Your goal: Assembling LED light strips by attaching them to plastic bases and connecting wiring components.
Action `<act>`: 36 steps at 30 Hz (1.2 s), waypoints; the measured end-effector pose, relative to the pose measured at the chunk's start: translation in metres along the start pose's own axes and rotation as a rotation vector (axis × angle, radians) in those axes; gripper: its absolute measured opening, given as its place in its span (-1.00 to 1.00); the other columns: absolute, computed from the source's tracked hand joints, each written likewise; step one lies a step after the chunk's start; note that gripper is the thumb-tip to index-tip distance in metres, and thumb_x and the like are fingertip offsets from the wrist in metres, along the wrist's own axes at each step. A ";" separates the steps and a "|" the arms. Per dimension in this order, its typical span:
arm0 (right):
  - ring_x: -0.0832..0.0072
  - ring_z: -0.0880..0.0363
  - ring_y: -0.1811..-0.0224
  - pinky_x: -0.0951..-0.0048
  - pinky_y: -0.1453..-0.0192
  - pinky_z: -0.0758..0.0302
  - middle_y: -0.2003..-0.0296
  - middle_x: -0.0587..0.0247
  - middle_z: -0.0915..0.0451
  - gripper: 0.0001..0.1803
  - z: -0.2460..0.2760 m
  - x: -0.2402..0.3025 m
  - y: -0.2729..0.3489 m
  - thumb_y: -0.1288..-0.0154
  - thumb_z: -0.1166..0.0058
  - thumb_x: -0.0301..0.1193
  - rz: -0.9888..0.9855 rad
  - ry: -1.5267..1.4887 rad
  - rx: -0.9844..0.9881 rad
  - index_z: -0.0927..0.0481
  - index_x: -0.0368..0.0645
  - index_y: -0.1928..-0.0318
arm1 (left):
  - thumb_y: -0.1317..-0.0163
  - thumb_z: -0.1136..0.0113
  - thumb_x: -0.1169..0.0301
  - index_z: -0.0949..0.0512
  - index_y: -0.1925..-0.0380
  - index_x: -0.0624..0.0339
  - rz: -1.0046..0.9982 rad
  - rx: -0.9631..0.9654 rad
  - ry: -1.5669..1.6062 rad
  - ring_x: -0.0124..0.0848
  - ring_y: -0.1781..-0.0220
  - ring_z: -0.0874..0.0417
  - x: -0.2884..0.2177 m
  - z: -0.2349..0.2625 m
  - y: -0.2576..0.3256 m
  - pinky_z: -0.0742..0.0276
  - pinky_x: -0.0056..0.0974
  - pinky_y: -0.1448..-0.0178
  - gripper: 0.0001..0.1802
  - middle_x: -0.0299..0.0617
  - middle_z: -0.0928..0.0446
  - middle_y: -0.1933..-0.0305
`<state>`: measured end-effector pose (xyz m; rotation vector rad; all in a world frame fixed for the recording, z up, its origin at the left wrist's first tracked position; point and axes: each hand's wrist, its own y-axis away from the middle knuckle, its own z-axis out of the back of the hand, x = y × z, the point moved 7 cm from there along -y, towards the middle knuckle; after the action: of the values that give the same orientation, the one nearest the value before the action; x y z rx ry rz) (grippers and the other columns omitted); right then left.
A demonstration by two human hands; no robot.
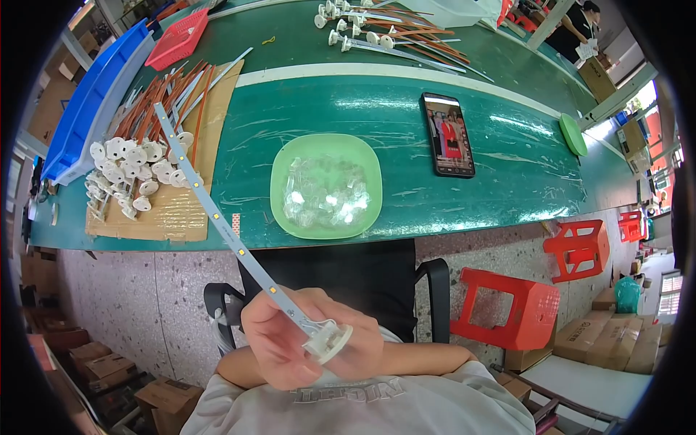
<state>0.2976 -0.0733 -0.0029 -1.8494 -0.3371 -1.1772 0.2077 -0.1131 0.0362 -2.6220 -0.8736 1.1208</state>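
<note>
A: Item one, in hand?
B: One slim white LED strip with small yellow chips (241, 251), ending in a white round plastic cap (335, 344). It slants from the hands, cap nearest the body, up and leftward past the table's near edge.

A: Grip?
B: Left hand (270, 335): thumb and fingers closed around the strip's lower end. Right hand (362, 339): just at the cap's right side (partly hidden; I cannot tell whether it clasps or only touches).

A: Table stock?
B: Green glossy tabletop (406, 196). Centre, near edge: one light-green rounded-square plastic bowl (326, 147), holding many small clear pieces (326, 192). Right of it: one black rectangular phone (448, 135), screen lit.

A: Left side?
B: One brown cardboard sheet (181, 223) bearing a heap of white-capped strips, white and orange-brown (127, 163); beside it, one long blue plastic tray (94, 98); farther off, one red plastic basket (172, 43).

A: Far side?
B: A second heap of capped strips (395, 40).
</note>
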 end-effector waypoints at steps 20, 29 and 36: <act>0.35 -0.62 0.40 0.42 0.39 -0.57 0.21 0.06 -0.60 -0.75 0.004 0.020 -0.011 0.00 -0.36 -0.62 0.161 0.227 0.039 -0.68 -0.34 0.23 | -0.02 -0.50 0.14 -0.40 0.12 0.34 0.090 -0.108 -0.211 -0.29 0.24 -0.59 -0.003 0.009 -0.002 -0.52 -0.31 0.19 -0.37 0.20 -0.59 0.16; 0.32 -0.66 0.40 0.42 0.35 -0.62 0.22 -0.01 -0.61 -0.77 0.003 0.021 -0.007 -0.03 -0.29 -0.69 0.218 0.223 0.126 -0.68 -0.38 0.22 | -0.04 -0.47 0.24 -0.37 0.06 0.49 -0.003 -0.106 -0.131 -0.17 0.12 -0.68 -0.006 0.010 -0.001 -0.62 -0.24 0.03 -0.35 0.35 -0.58 0.15; 0.24 -0.67 0.41 0.43 0.37 -0.63 0.30 0.02 -0.63 -0.79 0.027 0.030 -0.013 -0.06 -0.21 -0.76 0.116 0.224 -0.037 -0.63 -0.35 0.25 | 0.02 -0.49 0.34 -0.38 0.06 0.50 -0.121 0.013 -0.113 -0.01 0.07 -0.68 -0.008 -0.002 0.005 -0.60 -0.08 -0.03 -0.37 0.38 -0.59 0.13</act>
<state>0.3208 -0.0515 0.0247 -1.7229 -0.0819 -1.3019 0.2071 -0.1220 0.0410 -2.4779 -1.0281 1.2473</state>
